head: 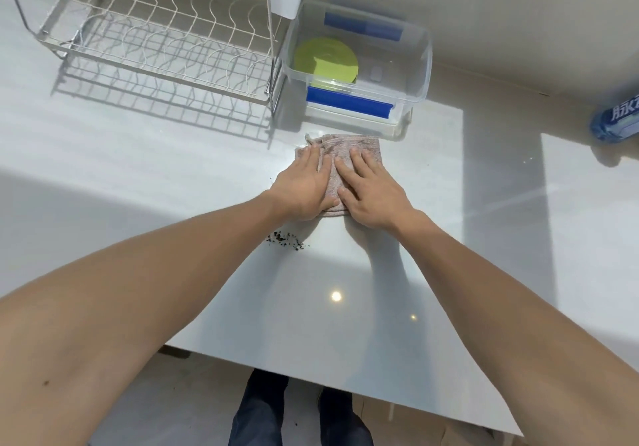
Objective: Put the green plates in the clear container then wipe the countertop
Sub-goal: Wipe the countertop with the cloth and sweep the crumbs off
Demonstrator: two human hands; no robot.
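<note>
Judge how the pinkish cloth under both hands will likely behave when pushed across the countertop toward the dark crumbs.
The cloth looks soft and floppy: it lies wrinkled, so it may bunch rather than slide stiffly. The countertop is glossy, so it should glide easily under the left hand and right hand. The crumbs seem loose and may scatter.

countertop [449, 238]: glossy, smooth, reflective | cloth [345, 155]: rough woven terry | container [420, 65]: clear plastic | plates [325, 58]: smooth green | rack [155, 31]: shiny metal wire | bottle [615, 120]: plastic
</note>
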